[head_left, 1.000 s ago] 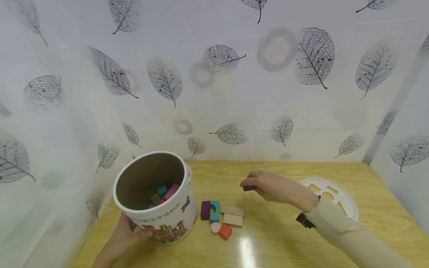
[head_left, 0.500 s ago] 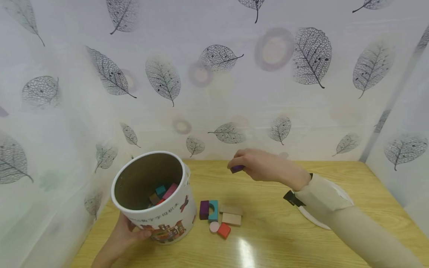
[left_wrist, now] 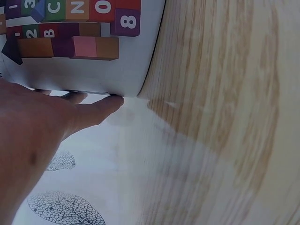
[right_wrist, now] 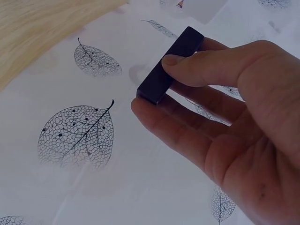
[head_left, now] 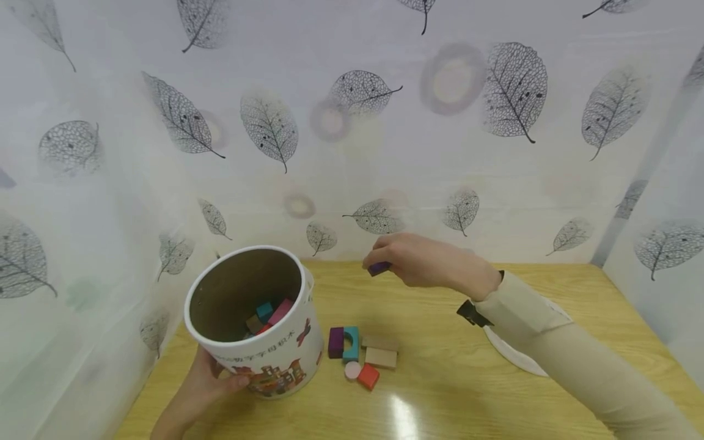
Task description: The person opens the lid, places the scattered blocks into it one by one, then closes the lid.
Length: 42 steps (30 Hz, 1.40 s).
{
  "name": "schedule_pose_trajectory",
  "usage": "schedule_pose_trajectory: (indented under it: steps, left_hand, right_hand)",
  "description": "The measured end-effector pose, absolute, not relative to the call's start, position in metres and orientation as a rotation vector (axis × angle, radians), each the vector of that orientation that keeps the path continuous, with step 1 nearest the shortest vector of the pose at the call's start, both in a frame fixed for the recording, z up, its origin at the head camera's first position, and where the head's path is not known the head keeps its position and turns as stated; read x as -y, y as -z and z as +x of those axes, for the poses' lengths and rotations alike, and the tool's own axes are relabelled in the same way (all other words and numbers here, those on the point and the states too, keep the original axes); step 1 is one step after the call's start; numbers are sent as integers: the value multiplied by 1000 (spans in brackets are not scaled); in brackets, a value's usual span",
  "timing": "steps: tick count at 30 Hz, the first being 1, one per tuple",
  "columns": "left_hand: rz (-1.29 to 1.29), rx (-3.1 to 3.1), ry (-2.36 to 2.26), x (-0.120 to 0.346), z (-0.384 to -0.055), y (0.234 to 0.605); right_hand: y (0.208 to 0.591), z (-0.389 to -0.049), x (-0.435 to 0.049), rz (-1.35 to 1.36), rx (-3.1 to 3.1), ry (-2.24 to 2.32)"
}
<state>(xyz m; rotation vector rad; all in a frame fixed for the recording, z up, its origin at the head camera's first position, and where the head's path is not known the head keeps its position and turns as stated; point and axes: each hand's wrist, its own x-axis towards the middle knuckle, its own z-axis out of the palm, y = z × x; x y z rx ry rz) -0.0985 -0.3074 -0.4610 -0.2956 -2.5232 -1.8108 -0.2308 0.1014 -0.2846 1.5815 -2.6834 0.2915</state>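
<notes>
In the head view my left hand (head_left: 200, 388) lies against the lower left side of a white bucket (head_left: 253, 354), thumb stretched along its wall. The bucket, printed with pictures of letter and number blocks, leans slightly, its mouth turned toward me. Inside lie several coloured blocks, among them a teal block (head_left: 264, 312) and a pink block (head_left: 281, 311). My right hand (head_left: 423, 260) is raised above the back of the table, right of the bucket. It pinches a dark purple rectangular block (right_wrist: 171, 65) between thumb and fingertips, as the right wrist view shows.
Right of the bucket, a purple block (head_left: 336, 343), a teal arch block (head_left: 352, 351), two plain wooden blocks (head_left: 381, 357), a pale pink disc (head_left: 352, 370) and a red block (head_left: 368, 376) lie grouped on the table (head_left: 440, 379). My right sleeve partly covers a white lid (head_left: 517, 354).
My right hand, with the purple block, has moved left and up toward the table's back edge. The sleeve now covers more of the white lid. The left hand and bucket stay put.
</notes>
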Motion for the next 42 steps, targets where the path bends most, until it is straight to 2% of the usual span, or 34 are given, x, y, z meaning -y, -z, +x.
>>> schedule_pose_trajectory:
  steps: [8,26,42]
  left_hand:
    - [-308,2534,1802,308,-100,460]
    - [-331,2515,1808,309,-101,459]
    - [-368,2496,1864,309,-100,463]
  right_hand:
    - [272,-233,-78,1642,2695,-350]
    - [240,-221,12,1821,2669,-232]
    - [256,-218,66,1944,2683,-240]
